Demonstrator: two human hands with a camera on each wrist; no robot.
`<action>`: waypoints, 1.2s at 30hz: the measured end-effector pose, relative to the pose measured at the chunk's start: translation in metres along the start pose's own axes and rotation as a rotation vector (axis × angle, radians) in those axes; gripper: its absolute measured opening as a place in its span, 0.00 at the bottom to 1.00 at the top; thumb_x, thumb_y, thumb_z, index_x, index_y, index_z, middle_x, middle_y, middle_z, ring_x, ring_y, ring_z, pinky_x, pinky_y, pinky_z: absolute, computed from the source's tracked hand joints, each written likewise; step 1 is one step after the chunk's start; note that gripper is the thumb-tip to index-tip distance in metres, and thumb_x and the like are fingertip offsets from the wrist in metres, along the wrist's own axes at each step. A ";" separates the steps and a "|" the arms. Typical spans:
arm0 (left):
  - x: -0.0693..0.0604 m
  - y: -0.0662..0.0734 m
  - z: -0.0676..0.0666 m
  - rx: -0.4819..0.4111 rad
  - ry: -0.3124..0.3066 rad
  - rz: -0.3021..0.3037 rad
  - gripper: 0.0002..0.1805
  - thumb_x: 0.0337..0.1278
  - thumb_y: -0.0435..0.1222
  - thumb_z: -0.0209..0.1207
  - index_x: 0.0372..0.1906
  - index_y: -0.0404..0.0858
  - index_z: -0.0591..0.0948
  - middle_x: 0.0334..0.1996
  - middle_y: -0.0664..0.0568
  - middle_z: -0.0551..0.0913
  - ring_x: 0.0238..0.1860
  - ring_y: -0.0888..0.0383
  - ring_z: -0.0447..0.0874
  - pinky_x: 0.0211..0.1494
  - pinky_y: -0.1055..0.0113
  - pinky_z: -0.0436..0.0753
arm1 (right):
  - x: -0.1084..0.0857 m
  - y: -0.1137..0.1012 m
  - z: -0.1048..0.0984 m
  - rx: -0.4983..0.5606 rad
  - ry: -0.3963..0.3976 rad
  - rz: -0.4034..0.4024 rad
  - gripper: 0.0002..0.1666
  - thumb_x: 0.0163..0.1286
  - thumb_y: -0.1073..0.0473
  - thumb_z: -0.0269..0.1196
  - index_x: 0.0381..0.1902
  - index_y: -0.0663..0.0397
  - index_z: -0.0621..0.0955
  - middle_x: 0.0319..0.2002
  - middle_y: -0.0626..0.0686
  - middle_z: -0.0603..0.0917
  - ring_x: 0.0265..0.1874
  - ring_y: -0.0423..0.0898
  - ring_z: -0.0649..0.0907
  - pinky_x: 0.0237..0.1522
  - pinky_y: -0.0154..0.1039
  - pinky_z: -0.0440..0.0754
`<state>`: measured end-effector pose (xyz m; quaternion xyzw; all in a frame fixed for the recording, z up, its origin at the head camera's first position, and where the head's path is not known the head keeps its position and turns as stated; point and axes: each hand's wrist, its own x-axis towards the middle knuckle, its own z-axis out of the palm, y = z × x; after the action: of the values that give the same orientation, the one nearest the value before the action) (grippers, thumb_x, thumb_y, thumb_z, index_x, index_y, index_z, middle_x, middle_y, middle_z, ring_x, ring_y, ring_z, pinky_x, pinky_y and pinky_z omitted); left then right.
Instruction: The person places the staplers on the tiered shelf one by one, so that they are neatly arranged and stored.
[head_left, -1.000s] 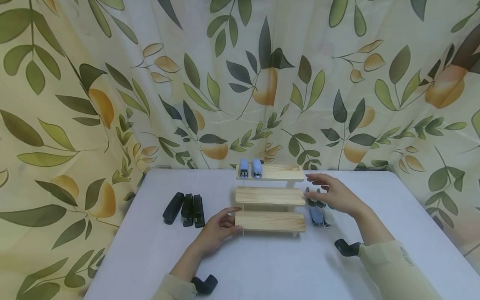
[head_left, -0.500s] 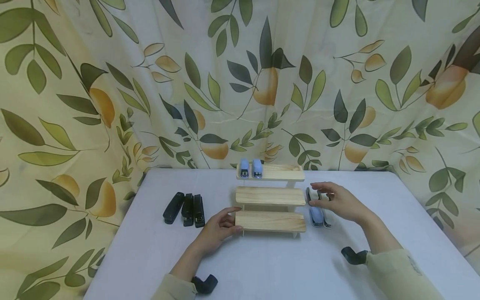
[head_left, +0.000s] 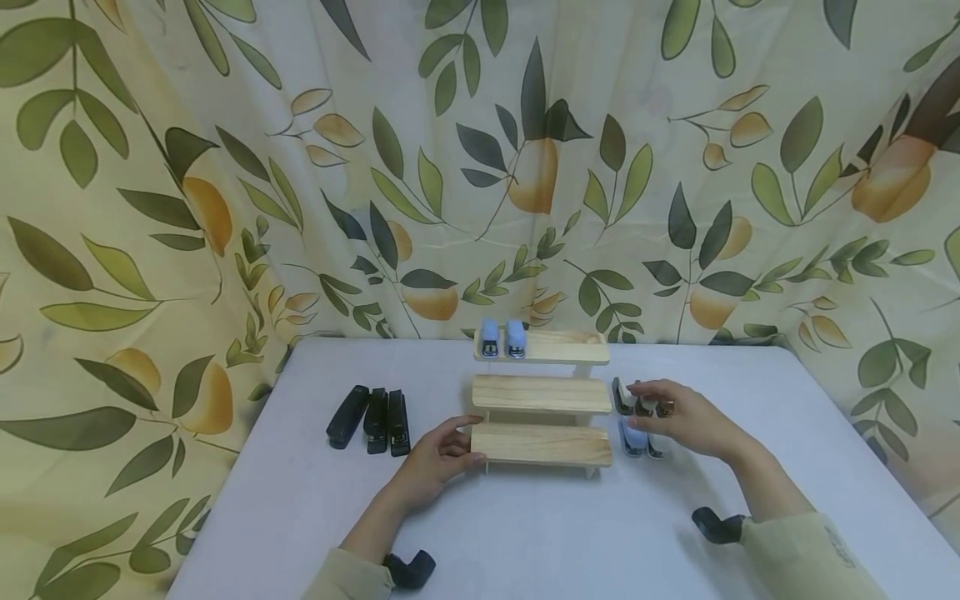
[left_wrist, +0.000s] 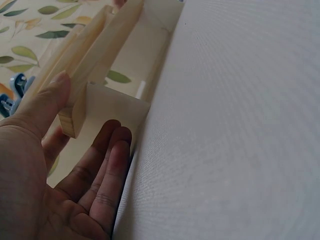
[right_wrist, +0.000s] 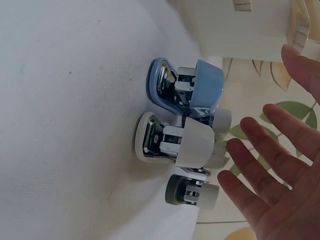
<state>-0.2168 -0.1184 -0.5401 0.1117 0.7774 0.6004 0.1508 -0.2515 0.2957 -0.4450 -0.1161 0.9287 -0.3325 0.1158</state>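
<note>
In the head view my left hand (head_left: 431,462) holds the left end of the lowest board (head_left: 540,444) of a three-tier wooden stand. The left wrist view has the thumb on the board's edge, the other fingers below. My right hand (head_left: 686,421) hovers beside the stand over a small group of mini staplers, fingers apart and holding nothing. A blue stapler (right_wrist: 207,85), a white stapler (right_wrist: 195,142) and a smaller dark-based stapler (right_wrist: 207,195) show in the right wrist view; others behind them are partly hidden. Two blue staplers (head_left: 515,338) stand on the top board.
Left of the stand, several black staplers, one of them a larger stapler (head_left: 347,417), lie side by side on the white-covered table (head_left: 540,542). A leaf-and-fruit patterned curtain (head_left: 480,167) hangs behind and at the left. The middle board (head_left: 540,393) is bare wood.
My right hand has moved away from the stand's top right end, rightward and nearer to me, down over the staplers. The left hand stays in place on the lowest board.
</note>
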 end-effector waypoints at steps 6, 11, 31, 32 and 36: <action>0.000 0.001 -0.001 0.007 0.007 -0.009 0.31 0.60 0.52 0.71 0.68 0.67 0.75 0.48 0.54 0.85 0.48 0.56 0.85 0.53 0.63 0.82 | -0.004 -0.001 0.001 -0.037 -0.015 0.000 0.42 0.68 0.44 0.72 0.72 0.58 0.73 0.68 0.67 0.76 0.66 0.69 0.75 0.61 0.71 0.76; 0.000 0.002 0.000 0.013 0.012 -0.015 0.31 0.60 0.53 0.71 0.68 0.67 0.75 0.48 0.54 0.85 0.48 0.56 0.85 0.54 0.62 0.82 | -0.007 0.000 0.001 -0.050 -0.028 0.001 0.42 0.67 0.44 0.72 0.71 0.58 0.73 0.66 0.67 0.78 0.64 0.70 0.77 0.59 0.70 0.77; 0.000 0.001 0.000 0.008 0.009 -0.011 0.31 0.59 0.53 0.71 0.68 0.68 0.75 0.49 0.54 0.85 0.48 0.56 0.85 0.54 0.62 0.82 | -0.007 0.015 0.014 -0.051 -0.057 0.027 0.41 0.66 0.45 0.73 0.70 0.59 0.75 0.67 0.67 0.78 0.70 0.74 0.71 0.65 0.74 0.69; 0.000 0.001 0.000 0.009 0.009 -0.013 0.31 0.59 0.54 0.71 0.67 0.68 0.75 0.49 0.54 0.84 0.48 0.56 0.85 0.54 0.62 0.82 | -0.007 0.015 0.014 -0.052 -0.057 0.027 0.42 0.65 0.45 0.73 0.70 0.59 0.75 0.68 0.67 0.78 0.70 0.74 0.70 0.65 0.75 0.69; 0.000 0.001 0.000 0.012 0.009 -0.015 0.32 0.58 0.55 0.71 0.67 0.69 0.75 0.50 0.54 0.84 0.49 0.56 0.84 0.54 0.62 0.82 | -0.007 0.016 0.015 -0.063 -0.055 0.031 0.42 0.65 0.45 0.74 0.71 0.58 0.75 0.69 0.68 0.76 0.71 0.75 0.69 0.64 0.75 0.69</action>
<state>-0.2163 -0.1181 -0.5393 0.1041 0.7825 0.5950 0.1511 -0.2426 0.3009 -0.4661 -0.1143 0.9369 -0.2979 0.1430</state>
